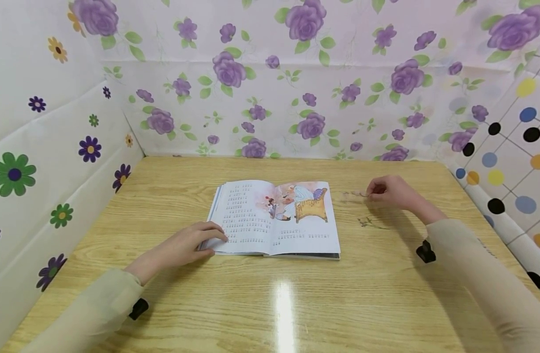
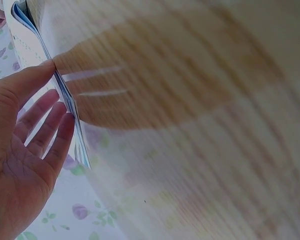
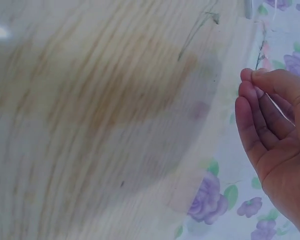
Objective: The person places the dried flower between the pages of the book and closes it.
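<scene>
An open picture book [image 1: 248, 215] lies on the wooden table, with printed text on the left page and a coloured drawing on the right. My left hand [image 1: 197, 242] rests at the lower left corner of the book, fingers on the page. In the left wrist view, the thumb and fingertips of that hand [image 2: 35, 120] touch the book's edge [image 2: 70, 102]. To the right of the book, my right hand [image 1: 393, 192] pinches a thin sprig with pale pink flowers [image 3: 263, 47] between thumb and fingertip. A second, greenish sprig [image 1: 371, 223] lies on the table just below that hand.
The wooden table [image 1: 234, 304] has a flowered cloth [image 1: 270, 113] behind it. A white cloth with daisies [image 1: 89, 149] hangs on the left, and one with coloured dots [image 1: 517, 171] on the right. Black straps are on both wrists.
</scene>
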Demonstrator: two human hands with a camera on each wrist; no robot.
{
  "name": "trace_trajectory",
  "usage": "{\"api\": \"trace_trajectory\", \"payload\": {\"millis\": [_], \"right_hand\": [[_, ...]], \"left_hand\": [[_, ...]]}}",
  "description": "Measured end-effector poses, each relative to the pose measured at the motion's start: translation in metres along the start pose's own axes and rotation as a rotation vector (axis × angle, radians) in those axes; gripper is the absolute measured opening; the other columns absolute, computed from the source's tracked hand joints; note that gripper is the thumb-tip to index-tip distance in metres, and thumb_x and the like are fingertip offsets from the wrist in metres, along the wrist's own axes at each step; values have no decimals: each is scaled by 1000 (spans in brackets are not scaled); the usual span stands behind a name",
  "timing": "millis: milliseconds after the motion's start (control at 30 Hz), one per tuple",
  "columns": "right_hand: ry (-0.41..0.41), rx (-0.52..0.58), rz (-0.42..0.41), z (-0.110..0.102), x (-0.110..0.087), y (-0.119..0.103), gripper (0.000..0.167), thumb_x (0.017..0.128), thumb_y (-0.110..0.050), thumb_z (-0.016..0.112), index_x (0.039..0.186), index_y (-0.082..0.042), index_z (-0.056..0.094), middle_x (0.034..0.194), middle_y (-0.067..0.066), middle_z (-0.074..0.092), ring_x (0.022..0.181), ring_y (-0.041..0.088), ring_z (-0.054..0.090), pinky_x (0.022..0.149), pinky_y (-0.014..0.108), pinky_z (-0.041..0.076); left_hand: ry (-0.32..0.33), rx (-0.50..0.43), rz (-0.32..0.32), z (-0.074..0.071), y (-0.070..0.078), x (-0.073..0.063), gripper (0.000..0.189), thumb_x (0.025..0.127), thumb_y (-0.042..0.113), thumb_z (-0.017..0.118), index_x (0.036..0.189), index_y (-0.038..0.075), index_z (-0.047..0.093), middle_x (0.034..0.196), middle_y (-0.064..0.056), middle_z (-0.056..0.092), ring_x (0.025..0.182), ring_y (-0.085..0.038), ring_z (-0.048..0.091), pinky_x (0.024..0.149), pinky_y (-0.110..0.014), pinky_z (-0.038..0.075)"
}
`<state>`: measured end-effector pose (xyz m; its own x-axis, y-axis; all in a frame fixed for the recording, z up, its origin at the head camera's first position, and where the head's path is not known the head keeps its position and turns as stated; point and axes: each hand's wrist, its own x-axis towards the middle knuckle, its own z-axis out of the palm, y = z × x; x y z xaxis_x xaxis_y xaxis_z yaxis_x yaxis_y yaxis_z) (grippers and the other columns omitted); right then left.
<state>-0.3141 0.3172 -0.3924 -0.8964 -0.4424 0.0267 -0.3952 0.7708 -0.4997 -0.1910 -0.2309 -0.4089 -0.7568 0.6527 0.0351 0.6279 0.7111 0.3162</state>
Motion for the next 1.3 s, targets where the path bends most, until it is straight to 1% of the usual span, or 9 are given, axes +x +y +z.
{"api": "trace_trajectory", "payload": {"millis": [133, 300, 433, 533, 667, 833, 933, 1067, 1300], "right_hand": [[30, 10, -10, -6, 1, -3, 11, 95, -9, 64, 100, -2, 72, 92, 13, 74, 83, 30, 68, 65, 22, 53], [57, 8, -35, -12, 5, -8, 14, 98, -12, 61, 105, -5, 72, 97, 14, 73, 85, 32, 67, 65, 22, 54], [65, 17, -47, -19, 11, -15, 15, 99, -11, 59, 106, -8, 72, 100, 12, 72, 83, 18, 67, 68, 24, 55], [65, 11, -55, -25, 17, -25, 15, 99, -11, 59, 105, -7, 72, 98, 11, 73, 79, 8, 65, 68, 24, 55], [40, -11, -37, -31, 25, -39, 15, 99, -13, 59, 105, -8, 72, 97, 8, 73, 78, 8, 63, 66, 24, 53], [-12, 15, -37, -30, 35, -58, 15, 99, -14, 59, 104, -11, 73, 100, 10, 72, 83, 14, 64, 69, 31, 54], [-38, 32, -49, -28, 43, -68, 15, 99, -15, 59, 104, -12, 73, 100, 9, 72, 84, 15, 64, 71, 35, 55], [-57, 25, -59, -25, 52, -79, 15, 99, -17, 60, 105, -12, 73, 100, 7, 72, 87, 17, 65, 72, 35, 54], [-98, 19, -113, -19, 69, -99, 15, 99, -16, 60, 105, -13, 74, 100, 6, 73, 92, 18, 67, 82, 39, 57]], "left_hand": [[3, 2, 4, 0, -1, 0, 33, 90, 16, 73, 122, 22, 67, 131, -1, 61, 125, -24, 57, 103, -45, 51], [3, 7, 7, 1, -1, 0, 33, 90, 16, 73, 122, 21, 67, 131, -1, 61, 125, -24, 57, 103, -45, 51], [3, 0, 5, 1, 0, 0, 33, 90, 16, 73, 122, 21, 67, 131, -1, 61, 125, -24, 57, 103, -45, 51], [4, -1, 4, 1, 0, 0, 33, 90, 15, 72, 122, 22, 67, 131, -1, 61, 125, -24, 57, 103, -45, 51], [6, 4, 5, 1, 0, 0, 33, 90, 15, 72, 122, 21, 67, 131, -1, 61, 124, -24, 57, 103, -45, 51], [8, 6, 12, 1, 0, 0, 33, 90, 15, 72, 122, 21, 67, 130, -1, 61, 124, -24, 58, 103, -45, 51], [9, 11, 14, 1, -1, 0, 33, 90, 16, 73, 122, 22, 66, 130, -1, 61, 123, -23, 58, 102, -44, 51], [7, 14, 10, 2, -1, 1, 32, 90, 16, 73, 121, 22, 66, 130, 0, 61, 123, -23, 58, 101, -43, 52], [5, 8, 11, 1, -2, 1, 33, 90, 16, 73, 122, 21, 67, 130, 0, 62, 123, -22, 58, 102, -44, 52]]}}
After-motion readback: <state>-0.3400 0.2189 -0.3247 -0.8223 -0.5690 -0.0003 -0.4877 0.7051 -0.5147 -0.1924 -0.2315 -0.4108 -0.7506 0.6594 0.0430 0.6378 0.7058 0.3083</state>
